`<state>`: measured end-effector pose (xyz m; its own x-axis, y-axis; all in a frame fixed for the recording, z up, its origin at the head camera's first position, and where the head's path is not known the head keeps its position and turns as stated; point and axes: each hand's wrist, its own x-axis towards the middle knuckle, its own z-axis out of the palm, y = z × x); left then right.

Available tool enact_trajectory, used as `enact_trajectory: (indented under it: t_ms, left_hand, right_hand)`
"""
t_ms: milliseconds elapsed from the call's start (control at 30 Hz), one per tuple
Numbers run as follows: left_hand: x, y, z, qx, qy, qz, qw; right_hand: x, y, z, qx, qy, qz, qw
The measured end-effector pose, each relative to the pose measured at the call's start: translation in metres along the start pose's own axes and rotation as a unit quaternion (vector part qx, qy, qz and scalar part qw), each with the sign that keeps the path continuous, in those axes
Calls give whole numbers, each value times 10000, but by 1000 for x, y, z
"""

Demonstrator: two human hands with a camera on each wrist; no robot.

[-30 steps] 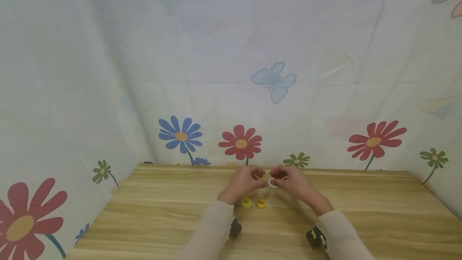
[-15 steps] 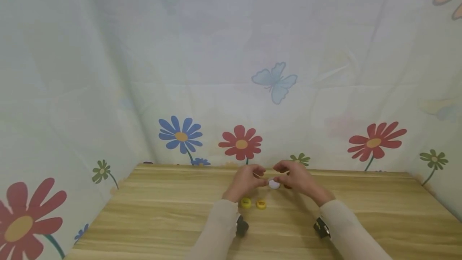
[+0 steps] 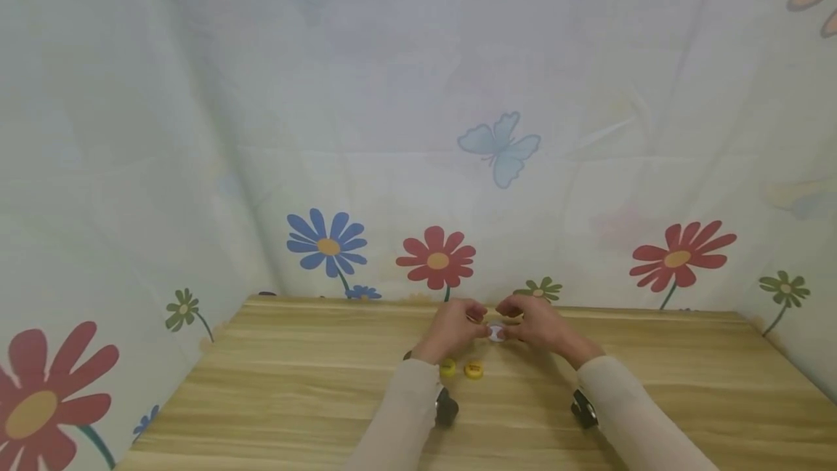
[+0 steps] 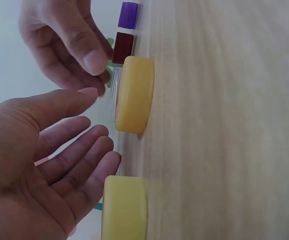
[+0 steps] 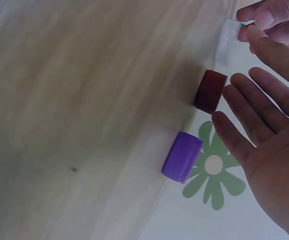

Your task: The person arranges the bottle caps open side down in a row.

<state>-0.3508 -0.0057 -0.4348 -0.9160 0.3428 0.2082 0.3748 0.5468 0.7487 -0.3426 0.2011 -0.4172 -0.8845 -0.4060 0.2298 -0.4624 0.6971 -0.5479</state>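
A small white bottle cap (image 3: 496,338) sits on the wooden table, between my two hands in the head view. Over it, my left hand (image 3: 451,327) has its thumb tip right at the cap's left side, its fingers loosely bent. From the other side, my right hand (image 3: 539,323) brings its thumb tip over the cap's right part, its fingers loosely extended. In the right wrist view the white cap (image 5: 228,42) shows below both thumbs. Nearer to me stand an orange-yellow cap (image 4: 135,95) and a pale yellow cap (image 4: 125,207).
A dark red cap (image 5: 210,91) and a purple cap (image 5: 182,157) stand in a row beyond the white one, by the right hand. Behind the table (image 3: 314,384) hangs a flowered cloth (image 3: 366,166). Dark wrist cameras sit under both sleeves.
The white cap, tilted at my right fingers a second ago, now lies flat below the thumbs. My left hand has shifted slightly right, its wrist partly covering the pale yellow cap.
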Motion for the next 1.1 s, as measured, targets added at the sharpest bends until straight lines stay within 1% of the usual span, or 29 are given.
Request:
enact_trajectory:
  t_ms: [133, 200, 433, 567, 800, 933, 1100]
  left_hand:
    - [1, -1, 2, 37, -29, 42, 10000]
    - [1, -2, 3, 94, -51, 91, 9999]
    - [2, -3, 5, 229, -112, 216, 9994]
    - [2, -3, 5, 258, -104, 362, 9990]
    - [3, -3, 5, 231, -122, 422, 9988]
    - [2, -6, 3, 246, 0, 554, 9982]
    - [0, -6, -3, 293, 139, 739, 9967]
  right_hand:
    - [1, 4, 2, 70, -177, 64, 9998]
    - [1, 5, 3, 74, -236, 32, 9997]
    - [4, 9, 5, 30, -335, -97, 9994]
    - [4, 10, 6, 103, -361, -123, 9992]
    - [2, 8, 5, 197, -216, -54, 9996]
    - [1, 5, 3, 333, -117, 11, 9994]
    - [-2, 3, 2, 405, 47, -38, 9992]
